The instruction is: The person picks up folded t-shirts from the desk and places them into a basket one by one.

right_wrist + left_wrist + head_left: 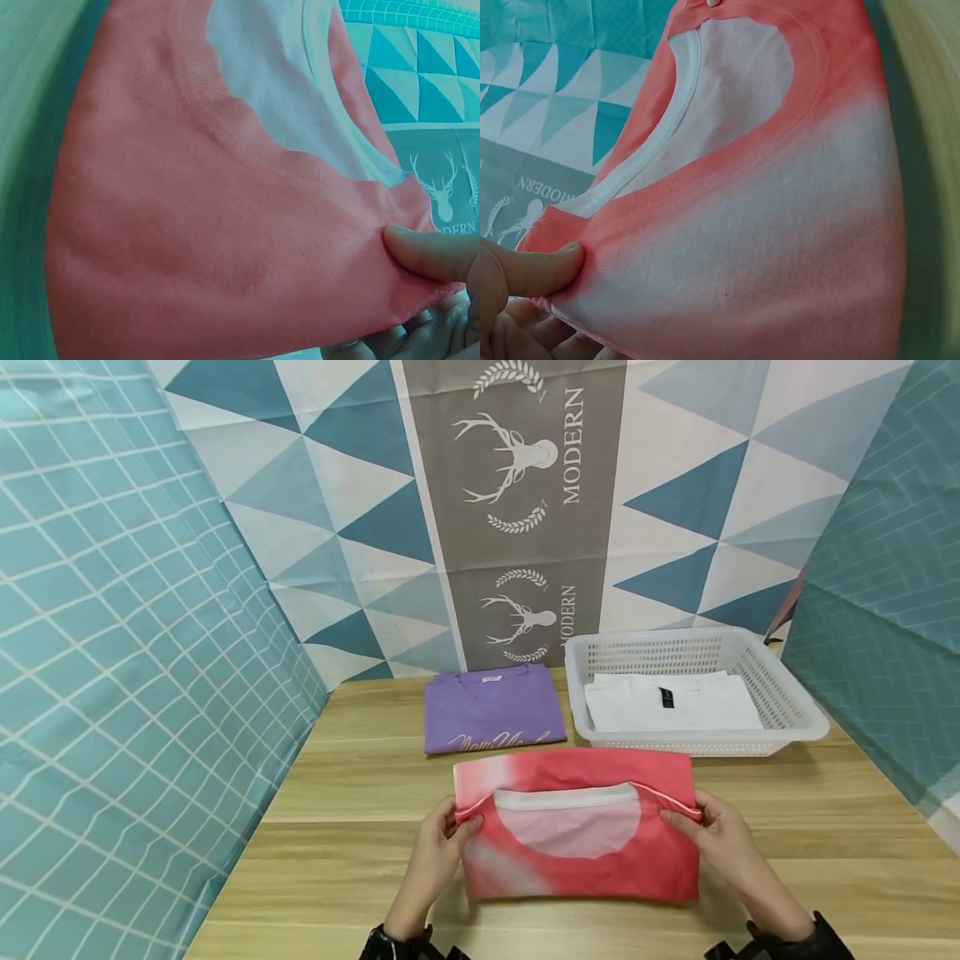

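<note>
A folded red and white T-shirt (577, 872) lies near the front of the table, its round neckline toward me and its back layer showing beyond the shoulders. My left hand (437, 842) pinches the shirt's left shoulder edge, thumb on top and fingers beneath, as the left wrist view shows at the thumb (547, 268). At the opposite shoulder, my right hand (720, 837) pinches the cloth the same way; its thumb (427, 251) presses on the red fabric in the right wrist view. The white inner neckband (566, 797) runs between the two hands.
Behind the shirt, a folded purple T-shirt (495, 706) lies on the wooden table (352, 827). To its right stands a white plastic basket (798, 727) with a folded white garment (675, 706) inside. Patterned cloth (525, 527) hangs along the back and both sides.
</note>
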### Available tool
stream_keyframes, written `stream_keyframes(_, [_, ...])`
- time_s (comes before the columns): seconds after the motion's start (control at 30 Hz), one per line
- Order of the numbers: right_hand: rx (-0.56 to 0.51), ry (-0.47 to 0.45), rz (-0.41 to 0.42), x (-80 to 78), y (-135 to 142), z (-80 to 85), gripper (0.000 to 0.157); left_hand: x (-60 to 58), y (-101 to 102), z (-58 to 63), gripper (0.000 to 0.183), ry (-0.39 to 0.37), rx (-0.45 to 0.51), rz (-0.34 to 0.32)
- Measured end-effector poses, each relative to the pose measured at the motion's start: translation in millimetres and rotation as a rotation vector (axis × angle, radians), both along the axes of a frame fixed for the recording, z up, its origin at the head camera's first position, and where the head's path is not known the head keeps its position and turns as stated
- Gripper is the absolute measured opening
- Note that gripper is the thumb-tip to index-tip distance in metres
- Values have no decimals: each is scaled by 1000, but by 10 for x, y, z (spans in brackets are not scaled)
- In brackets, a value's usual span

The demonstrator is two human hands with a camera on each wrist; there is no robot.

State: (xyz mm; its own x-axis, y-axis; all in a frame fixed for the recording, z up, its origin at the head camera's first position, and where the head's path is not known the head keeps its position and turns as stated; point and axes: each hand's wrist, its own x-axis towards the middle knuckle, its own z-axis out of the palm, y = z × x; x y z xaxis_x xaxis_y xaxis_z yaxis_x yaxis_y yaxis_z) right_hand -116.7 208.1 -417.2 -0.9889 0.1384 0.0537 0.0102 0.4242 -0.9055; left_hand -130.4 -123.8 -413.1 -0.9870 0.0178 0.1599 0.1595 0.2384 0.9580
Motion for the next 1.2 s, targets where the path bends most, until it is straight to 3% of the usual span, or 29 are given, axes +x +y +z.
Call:
stream_keyframes(0.3, [-39,3,-41,-5,57,98,9,-61,12,66,18,32,-59,-10])
stream_keyframes(0.67, [-92,111,-47,-13,131,142,37,-89,71,206,17,104,-71,-24])
stream_keyframes(0.93, [-113,128,-82,-17,174,131,42,-136,126,239,18,102,-66,-4])
stream_keyframes(1.2, [-105,181,-53,-59,252,228,49,-202,209,333,18,144,-57,3])
